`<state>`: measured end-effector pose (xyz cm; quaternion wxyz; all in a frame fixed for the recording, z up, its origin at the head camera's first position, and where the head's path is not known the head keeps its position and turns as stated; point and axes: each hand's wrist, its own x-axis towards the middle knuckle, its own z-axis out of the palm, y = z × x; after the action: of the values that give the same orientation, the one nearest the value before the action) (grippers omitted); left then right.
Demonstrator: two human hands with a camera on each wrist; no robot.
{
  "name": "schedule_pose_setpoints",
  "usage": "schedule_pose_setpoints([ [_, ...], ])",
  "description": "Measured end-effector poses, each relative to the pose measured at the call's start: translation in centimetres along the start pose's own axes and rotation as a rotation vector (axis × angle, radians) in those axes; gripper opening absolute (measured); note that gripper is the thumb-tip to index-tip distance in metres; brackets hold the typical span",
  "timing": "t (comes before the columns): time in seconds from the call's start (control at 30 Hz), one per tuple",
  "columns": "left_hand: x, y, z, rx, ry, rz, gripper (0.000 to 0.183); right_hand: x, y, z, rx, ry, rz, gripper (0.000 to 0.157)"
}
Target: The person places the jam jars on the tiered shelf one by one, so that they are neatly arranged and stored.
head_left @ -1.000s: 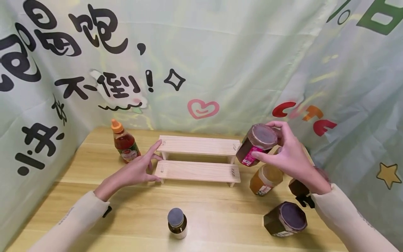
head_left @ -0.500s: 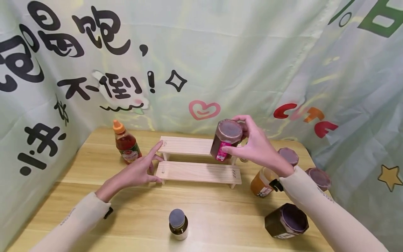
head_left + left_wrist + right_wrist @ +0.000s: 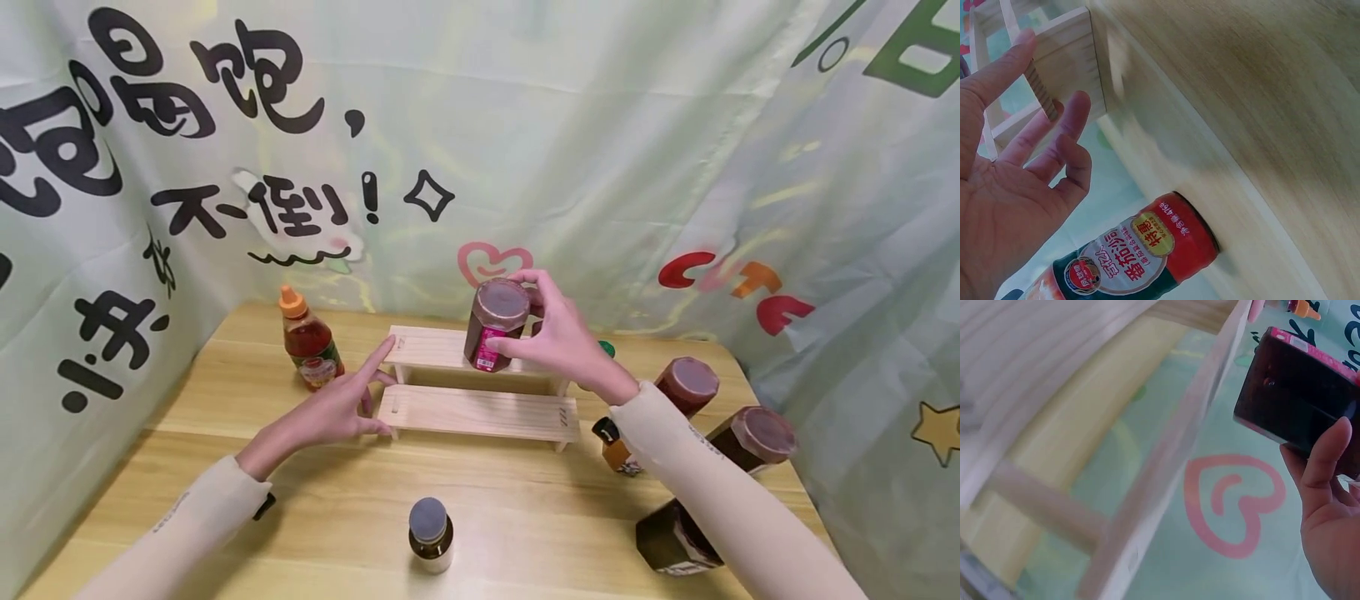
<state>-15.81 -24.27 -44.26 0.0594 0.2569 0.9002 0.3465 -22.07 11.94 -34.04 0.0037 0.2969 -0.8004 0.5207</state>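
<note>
Pale cloth (image 3: pixel 600 125) reads "CUTE" and "不倒!". Right hand (image 3: pixel 562 337) grips one pink-labelled jar (image 3: pixel 491 317) above the two-tier stand (image 3: pixel 480 408); left hand (image 3: pixel 337 404), spread wide, touches its left end. Around: one Chinese-labelled sauce bottle (image 3: pixel 311 348), one grey-capped bottle (image 3: pixel 431 537), four other jars (image 3: pixel 753 437).

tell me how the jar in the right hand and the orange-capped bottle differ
The jar is held by the right hand, while the orange-capped bottle stands on the table. The jar is squat with a broad flat lid; the bottle is slimmer with a pointed cap. The jar's label is pink, the bottle's red and green. Both are capped.
</note>
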Motion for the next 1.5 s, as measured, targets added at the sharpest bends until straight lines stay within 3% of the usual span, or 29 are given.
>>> schedule_pose_setpoints([
  [0.23, -0.2, 0.0, 0.0, -0.005, 0.001, -0.012, 0.139, 1.3, 0.4, 2.0, 0.109, -0.021, 0.018, 0.081],
  [0.5, -0.2, -0.1, 0.4, -0.012, -0.001, -0.019, 0.139, 1.9, 0.7, 3.3, 0.147, -0.027, 0.056, 0.083],
  [0.9, -0.2, -0.2, 0.6, -0.017, -0.004, -0.015, 0.136, 2.5, 1.1, 4.7, 0.188, -0.058, 0.047, 0.089],
  [1.1, -0.1, -0.1, 0.5, -0.01, -0.005, -0.019, 0.137, 2.7, 1.1, 5.0, 0.192, -0.073, 0.028, 0.091],
  [1.3, 0.0, -0.3, 0.4, -0.007, -0.005, -0.02, 0.137, 2.1, 0.5, 4.5, 0.121, -0.086, 0.066, 0.102],
  [1.5, 0.0, -0.2, 0.0, -0.005, -0.004, -0.023, 0.137, 0.7, -0.4, 3.0, 0.097, -0.063, 0.104, 0.091],
])
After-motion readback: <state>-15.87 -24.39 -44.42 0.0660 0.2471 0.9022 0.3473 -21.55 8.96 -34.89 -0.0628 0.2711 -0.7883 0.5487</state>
